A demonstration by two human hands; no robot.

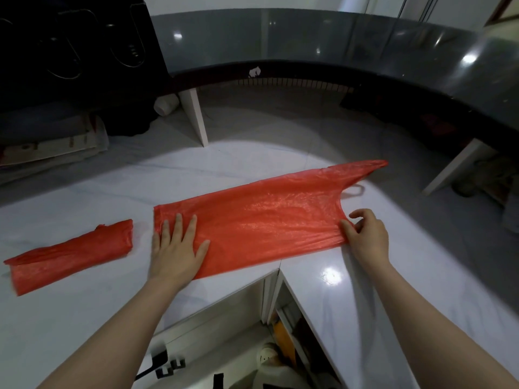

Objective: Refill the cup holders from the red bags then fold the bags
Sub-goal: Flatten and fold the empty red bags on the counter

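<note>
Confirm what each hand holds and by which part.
The right hand pinches the spread red bag at the near corner of its handle end. The left hand lies flat on its other end, pressing, gripping nothing.

One wide-angle camera on the person's head looked forward and down, close over the white bench (84, 318) at its inner corner.

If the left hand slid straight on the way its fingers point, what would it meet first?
The left hand lies flat on the spread red bag, fingers pointing away. Beyond the bag's far edge the white counter looks free; the white upright support seems the first obstacle, though depth is unclear.
</note>
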